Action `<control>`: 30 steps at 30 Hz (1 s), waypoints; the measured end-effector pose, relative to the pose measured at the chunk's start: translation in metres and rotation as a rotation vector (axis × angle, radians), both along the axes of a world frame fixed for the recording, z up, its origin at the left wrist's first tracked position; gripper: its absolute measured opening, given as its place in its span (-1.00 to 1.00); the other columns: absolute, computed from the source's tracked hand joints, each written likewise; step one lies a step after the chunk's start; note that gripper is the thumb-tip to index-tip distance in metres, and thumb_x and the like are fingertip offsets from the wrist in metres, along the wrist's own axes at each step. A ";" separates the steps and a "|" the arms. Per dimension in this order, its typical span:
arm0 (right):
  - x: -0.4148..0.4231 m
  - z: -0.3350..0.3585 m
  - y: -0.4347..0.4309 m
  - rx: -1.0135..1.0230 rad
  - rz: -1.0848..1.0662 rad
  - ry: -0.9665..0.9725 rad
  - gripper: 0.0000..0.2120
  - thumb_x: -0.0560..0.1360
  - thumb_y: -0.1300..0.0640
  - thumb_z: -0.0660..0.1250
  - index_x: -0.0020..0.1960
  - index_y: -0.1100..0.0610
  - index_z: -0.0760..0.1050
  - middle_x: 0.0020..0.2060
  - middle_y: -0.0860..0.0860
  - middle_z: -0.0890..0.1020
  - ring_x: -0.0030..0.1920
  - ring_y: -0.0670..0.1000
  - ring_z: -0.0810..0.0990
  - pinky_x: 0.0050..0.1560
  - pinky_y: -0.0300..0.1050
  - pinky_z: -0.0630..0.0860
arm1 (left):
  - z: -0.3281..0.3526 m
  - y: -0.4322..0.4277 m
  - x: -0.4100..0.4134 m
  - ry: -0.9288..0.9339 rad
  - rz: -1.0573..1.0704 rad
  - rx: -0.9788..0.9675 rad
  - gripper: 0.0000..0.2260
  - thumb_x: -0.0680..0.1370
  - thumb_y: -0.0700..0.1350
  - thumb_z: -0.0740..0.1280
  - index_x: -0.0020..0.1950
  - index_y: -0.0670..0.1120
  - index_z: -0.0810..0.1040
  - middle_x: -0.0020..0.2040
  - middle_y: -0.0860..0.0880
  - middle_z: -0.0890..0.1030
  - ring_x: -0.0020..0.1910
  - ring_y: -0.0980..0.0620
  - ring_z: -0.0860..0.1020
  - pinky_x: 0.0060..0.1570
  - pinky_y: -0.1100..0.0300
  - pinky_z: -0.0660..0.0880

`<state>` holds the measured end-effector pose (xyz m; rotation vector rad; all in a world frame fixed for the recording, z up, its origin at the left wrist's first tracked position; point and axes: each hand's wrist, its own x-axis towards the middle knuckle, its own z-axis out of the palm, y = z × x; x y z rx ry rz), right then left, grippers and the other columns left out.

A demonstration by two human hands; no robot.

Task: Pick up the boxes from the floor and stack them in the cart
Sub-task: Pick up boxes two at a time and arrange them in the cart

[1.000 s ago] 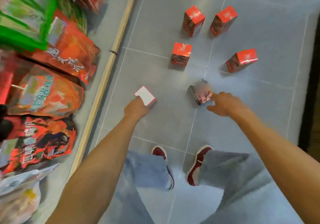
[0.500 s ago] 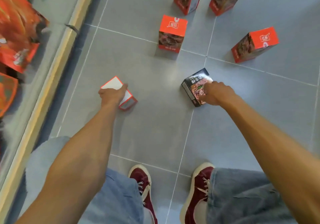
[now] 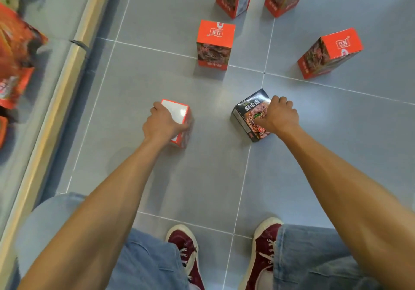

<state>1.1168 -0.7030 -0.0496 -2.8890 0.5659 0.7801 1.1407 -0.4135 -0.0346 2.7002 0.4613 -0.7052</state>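
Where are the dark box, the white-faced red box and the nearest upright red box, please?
dark box [image 3: 247, 110], head view, on its printed top face.
white-faced red box [image 3: 177, 112], head view, on its white upper face.
nearest upright red box [image 3: 216, 33], head view, on its orange top panel.

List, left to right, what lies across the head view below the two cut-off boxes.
Red snack packets → white-topped red cardboard box → upright orange-topped cardboard box → black printed cardboard box → rightmost orange cardboard box.
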 end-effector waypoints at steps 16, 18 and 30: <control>0.002 -0.057 0.014 0.062 -0.220 -0.098 0.14 0.18 -0.32 0.53 0.46 0.32 0.13 0.31 0.18 0.35 0.33 0.19 0.35 0.28 0.08 0.38 | 0.072 0.014 -0.019 -0.137 -0.234 0.016 -0.20 0.26 0.26 0.53 0.27 -0.16 0.29 0.22 -0.14 0.53 0.17 -0.22 0.53 -0.09 -0.02 0.42; -0.001 -0.050 0.012 0.057 -0.179 -0.120 0.08 0.19 -0.30 0.52 0.43 0.32 0.17 0.28 0.18 0.36 0.30 0.19 0.36 0.29 0.07 0.38 | 0.078 0.012 -0.020 -0.139 -0.222 0.006 -0.20 0.26 0.26 0.53 0.27 -0.15 0.30 0.21 -0.13 0.53 0.16 -0.22 0.54 -0.05 -0.04 0.46; -0.039 0.202 0.064 0.078 0.046 -0.036 0.06 0.18 -0.33 0.53 0.39 0.30 0.24 0.21 0.20 0.41 0.22 0.20 0.40 0.23 0.10 0.42 | 0.306 0.037 -0.095 -0.032 -0.002 -0.068 -0.16 0.24 0.39 0.47 0.31 -0.07 0.28 0.23 -0.07 0.53 0.16 -0.17 0.56 0.02 -0.03 0.51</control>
